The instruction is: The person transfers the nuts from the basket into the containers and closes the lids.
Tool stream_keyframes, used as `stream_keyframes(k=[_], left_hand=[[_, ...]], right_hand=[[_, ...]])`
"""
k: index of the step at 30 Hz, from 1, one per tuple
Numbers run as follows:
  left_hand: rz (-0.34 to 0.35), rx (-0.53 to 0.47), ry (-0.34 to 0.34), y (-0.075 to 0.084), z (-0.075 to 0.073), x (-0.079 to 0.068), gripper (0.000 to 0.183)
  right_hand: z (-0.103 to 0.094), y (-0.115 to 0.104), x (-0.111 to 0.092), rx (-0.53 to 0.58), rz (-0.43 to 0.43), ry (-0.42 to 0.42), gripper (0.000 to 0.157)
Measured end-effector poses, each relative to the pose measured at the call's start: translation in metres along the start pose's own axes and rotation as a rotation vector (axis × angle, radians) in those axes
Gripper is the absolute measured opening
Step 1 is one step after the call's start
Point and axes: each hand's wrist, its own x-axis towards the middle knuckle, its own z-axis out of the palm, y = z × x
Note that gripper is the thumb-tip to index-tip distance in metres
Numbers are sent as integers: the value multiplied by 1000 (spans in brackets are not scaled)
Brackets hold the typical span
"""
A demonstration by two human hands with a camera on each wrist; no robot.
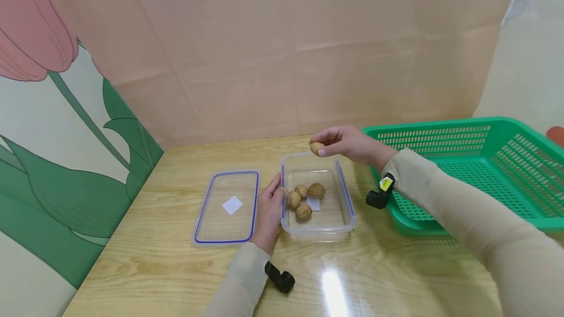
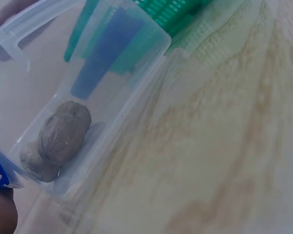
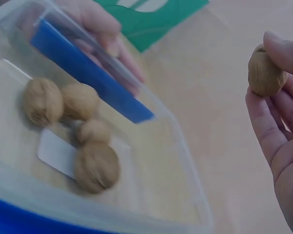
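A clear plastic food container (image 1: pixel 331 229) with blue side latches stands on the table. Several walnuts (image 1: pixel 303 212) lie in its left part, beside a small white paper (image 1: pixel 314 203). Along the container's left wall rests my left hand (image 1: pixel 270 209), its fingers extended against the side. My right hand (image 1: pixel 345 145) is raised over the container's far edge and pinches one walnut (image 3: pixel 266 71) between thumb and fingertips. In the left wrist view, walnuts (image 2: pixel 63 138) show through the clear wall.
Left of the container lies a clear lid (image 1: pixel 220 226) with a blue seal and a white square (image 1: pixel 232 205). A large green plastic basket (image 1: pixel 440 124) stands at the right, under my right forearm. A covered wall (image 1: pixel 286 62) rises behind the wooden table (image 1: pixel 145 258).
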Motion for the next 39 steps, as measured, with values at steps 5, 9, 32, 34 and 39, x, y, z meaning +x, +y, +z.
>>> stream_keyframes(k=[5, 9, 32, 34, 39], left_hand=[[-5, 5, 10, 0, 1, 0, 47], [-4, -8, -6, 0, 1, 1, 46], [-17, 3, -6, 0, 0, 2, 45], [-13, -2, -6, -1, 0, 1, 45], [-15, -16, -9, -1, 0, 2, 45]], right_hand=[[17, 3, 7, -23, 33, -22, 38], [29, 5, 13, -73, 71, -65, 42], [71, 40, 38, -373, 349, -2, 35], [72, 43, 40, -389, 354, 7, 34], [71, 48, 44, -413, 363, 3, 35]])
